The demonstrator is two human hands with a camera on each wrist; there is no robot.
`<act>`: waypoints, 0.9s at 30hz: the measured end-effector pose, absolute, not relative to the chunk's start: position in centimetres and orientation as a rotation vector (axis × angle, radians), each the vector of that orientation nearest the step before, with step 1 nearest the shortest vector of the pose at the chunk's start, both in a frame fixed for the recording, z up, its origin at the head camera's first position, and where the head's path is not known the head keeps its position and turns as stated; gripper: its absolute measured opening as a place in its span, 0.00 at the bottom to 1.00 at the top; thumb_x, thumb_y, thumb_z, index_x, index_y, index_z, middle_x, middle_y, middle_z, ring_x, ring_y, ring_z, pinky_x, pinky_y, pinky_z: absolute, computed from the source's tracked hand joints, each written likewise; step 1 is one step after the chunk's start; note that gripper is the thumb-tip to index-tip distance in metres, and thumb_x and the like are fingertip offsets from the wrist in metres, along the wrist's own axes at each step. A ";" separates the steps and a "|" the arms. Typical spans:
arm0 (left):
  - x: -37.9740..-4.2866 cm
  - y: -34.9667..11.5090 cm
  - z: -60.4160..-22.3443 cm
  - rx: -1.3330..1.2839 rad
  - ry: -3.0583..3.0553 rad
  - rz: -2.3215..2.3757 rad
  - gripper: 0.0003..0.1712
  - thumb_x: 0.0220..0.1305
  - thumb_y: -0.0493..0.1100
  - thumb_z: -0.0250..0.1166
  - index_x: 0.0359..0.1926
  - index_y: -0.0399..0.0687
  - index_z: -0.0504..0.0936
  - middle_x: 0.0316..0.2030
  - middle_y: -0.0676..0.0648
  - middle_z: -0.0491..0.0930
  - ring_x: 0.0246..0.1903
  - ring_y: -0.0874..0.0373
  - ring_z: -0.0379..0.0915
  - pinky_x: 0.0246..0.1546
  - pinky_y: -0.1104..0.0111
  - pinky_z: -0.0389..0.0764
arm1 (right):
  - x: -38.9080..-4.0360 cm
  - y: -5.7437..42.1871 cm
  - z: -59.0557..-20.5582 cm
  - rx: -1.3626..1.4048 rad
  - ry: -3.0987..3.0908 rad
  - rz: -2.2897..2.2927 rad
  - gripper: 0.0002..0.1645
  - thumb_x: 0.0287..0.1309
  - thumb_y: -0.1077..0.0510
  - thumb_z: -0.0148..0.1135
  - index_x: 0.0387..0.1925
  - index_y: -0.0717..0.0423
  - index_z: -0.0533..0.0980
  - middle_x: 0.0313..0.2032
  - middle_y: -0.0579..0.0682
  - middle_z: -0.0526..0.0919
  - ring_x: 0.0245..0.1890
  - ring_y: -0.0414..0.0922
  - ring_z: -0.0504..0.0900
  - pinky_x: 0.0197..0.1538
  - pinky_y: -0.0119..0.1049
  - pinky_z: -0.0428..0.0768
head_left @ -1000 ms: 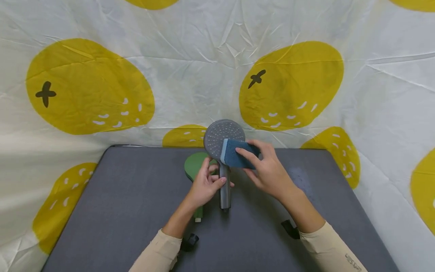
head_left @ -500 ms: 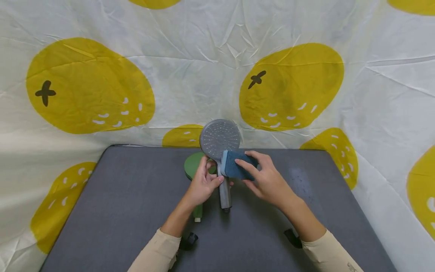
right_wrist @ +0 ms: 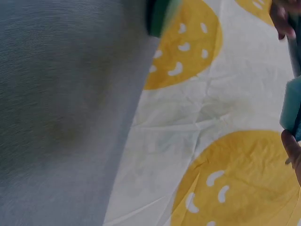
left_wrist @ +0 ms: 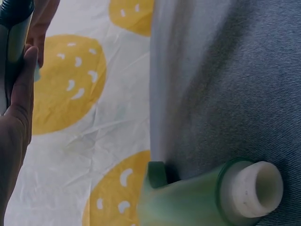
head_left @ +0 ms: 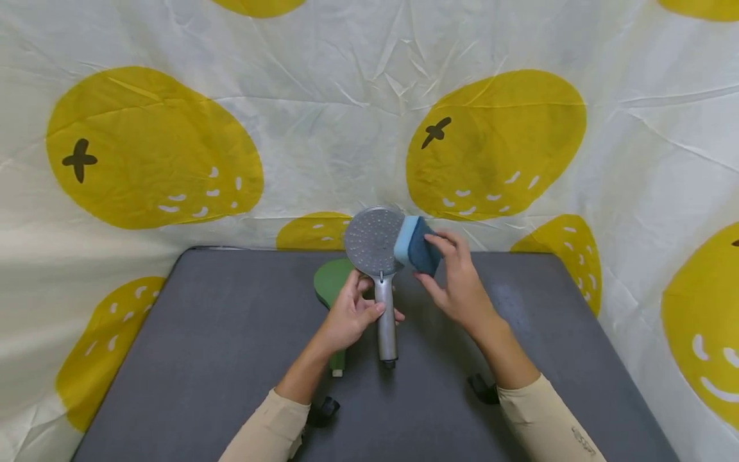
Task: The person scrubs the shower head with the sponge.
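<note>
A grey shower head [head_left: 374, 240] is held upright over the table by my left hand [head_left: 350, 316], its thumb and fingers wrapped round the handle [head_left: 387, 333]. The nozzle face is turned toward me. My right hand [head_left: 462, 285] pinches a blue two-layer sponge [head_left: 419, 246], whose light-blue side lies at the right rim of the nozzle face. In the right wrist view, the sponge [right_wrist: 291, 106] shows at the right edge with a fingertip beneath it. The left wrist view catches only part of my left hand [left_wrist: 21, 94] on the dark handle.
Behind my left hand, a green object with a round head [head_left: 331, 280] and a handle lies on the grey table [head_left: 242, 333]; its pale, hollow handle end [left_wrist: 263, 188] shows in the left wrist view. A white curtain [head_left: 329, 147] with yellow fruit prints hangs behind the table.
The sponge moved down from the nozzle face to the neck, then back up to the face's right rim, and turned to show more light blue. The shower head tilted slightly left, then back.
</note>
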State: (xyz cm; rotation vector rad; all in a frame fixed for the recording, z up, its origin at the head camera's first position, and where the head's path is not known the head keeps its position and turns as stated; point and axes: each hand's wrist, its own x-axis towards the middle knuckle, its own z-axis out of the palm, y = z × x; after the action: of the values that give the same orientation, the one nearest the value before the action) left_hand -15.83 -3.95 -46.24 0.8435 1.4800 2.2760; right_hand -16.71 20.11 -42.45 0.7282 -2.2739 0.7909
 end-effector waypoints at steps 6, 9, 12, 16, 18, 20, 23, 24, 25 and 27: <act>-15.6 -3.8 -46.3 0.811 1.537 2.273 0.50 0.71 0.26 0.59 0.81 0.49 0.40 0.60 0.21 0.66 0.40 0.50 0.89 0.49 0.55 0.89 | -17.3 20.0 -41.7 0.670 -2.295 0.956 0.48 0.54 0.67 0.77 0.72 0.58 0.60 0.67 0.66 0.63 0.65 0.61 0.72 0.56 0.64 0.83; -15.7 -3.9 -46.4 0.778 1.554 2.289 0.55 0.66 0.23 0.59 0.82 0.52 0.38 0.60 0.18 0.66 0.39 0.50 0.89 0.47 0.54 0.90 | -17.1 19.9 -41.8 0.686 -2.304 0.980 0.49 0.53 0.67 0.78 0.72 0.58 0.61 0.67 0.65 0.63 0.64 0.61 0.72 0.56 0.64 0.83; -15.8 -4.0 -46.4 0.771 1.529 2.314 0.56 0.65 0.22 0.59 0.82 0.53 0.37 0.59 0.15 0.65 0.38 0.52 0.89 0.45 0.53 0.90 | -16.7 19.7 -42.2 0.688 -2.311 0.994 0.49 0.53 0.67 0.78 0.72 0.59 0.61 0.67 0.65 0.64 0.64 0.61 0.73 0.55 0.63 0.83; -16.3 -3.9 -46.2 0.770 1.518 2.351 0.55 0.66 0.23 0.60 0.82 0.54 0.38 0.58 0.14 0.64 0.37 0.54 0.89 0.45 0.54 0.90 | -16.4 19.6 -43.0 0.719 -2.322 1.013 0.50 0.54 0.67 0.78 0.72 0.60 0.60 0.66 0.66 0.64 0.63 0.62 0.73 0.55 0.63 0.84; -16.5 -3.9 -46.0 0.751 1.529 2.369 0.54 0.66 0.23 0.59 0.81 0.54 0.39 0.59 0.14 0.64 0.37 0.54 0.89 0.43 0.55 0.91 | -16.2 19.6 -43.5 0.745 -2.327 1.010 0.50 0.53 0.67 0.78 0.72 0.61 0.59 0.66 0.67 0.64 0.63 0.62 0.73 0.55 0.63 0.84; -16.7 -3.9 -45.9 0.714 1.549 2.383 0.53 0.66 0.23 0.59 0.81 0.54 0.41 0.59 0.13 0.64 0.36 0.54 0.89 0.41 0.57 0.91 | -16.0 19.6 -43.9 0.773 -2.333 0.999 0.51 0.51 0.68 0.79 0.72 0.61 0.60 0.66 0.67 0.64 0.63 0.62 0.73 0.54 0.62 0.84; -17.0 -3.9 -45.9 0.625 1.591 2.407 0.53 0.64 0.21 0.59 0.80 0.54 0.44 0.58 0.13 0.67 0.35 0.53 0.89 0.39 0.59 0.91 | -15.8 19.6 -44.3 0.815 -2.338 0.991 0.51 0.49 0.68 0.80 0.71 0.62 0.60 0.65 0.67 0.65 0.63 0.63 0.73 0.54 0.61 0.85; -17.0 -3.9 -45.9 0.598 1.603 2.411 0.53 0.63 0.21 0.59 0.80 0.53 0.45 0.57 0.13 0.68 0.35 0.54 0.89 0.39 0.60 0.91 | -15.7 19.6 -44.4 0.825 -2.340 0.994 0.51 0.49 0.68 0.80 0.71 0.62 0.61 0.65 0.67 0.65 0.64 0.63 0.73 0.54 0.61 0.85; -17.1 -3.9 -45.9 0.573 1.614 2.414 0.53 0.63 0.20 0.59 0.80 0.53 0.46 0.57 0.14 0.69 0.35 0.53 0.89 0.39 0.60 0.91 | -15.7 19.6 -44.4 0.832 -2.344 0.997 0.51 0.49 0.68 0.80 0.71 0.61 0.61 0.66 0.66 0.65 0.64 0.63 0.73 0.54 0.61 0.85; -17.2 -3.9 -46.0 0.535 1.629 2.421 0.53 0.62 0.20 0.59 0.80 0.53 0.47 0.57 0.15 0.70 0.35 0.54 0.89 0.39 0.61 0.91 | -15.7 19.7 -44.4 0.840 -2.349 1.005 0.51 0.50 0.67 0.80 0.70 0.61 0.61 0.66 0.66 0.65 0.64 0.63 0.73 0.54 0.62 0.84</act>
State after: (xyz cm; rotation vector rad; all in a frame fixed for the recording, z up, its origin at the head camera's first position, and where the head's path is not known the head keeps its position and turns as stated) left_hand -17.17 -3.92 -46.02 0.5349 1.6291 2.4210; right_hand -15.74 19.71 -44.43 0.8396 -2.3492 1.0047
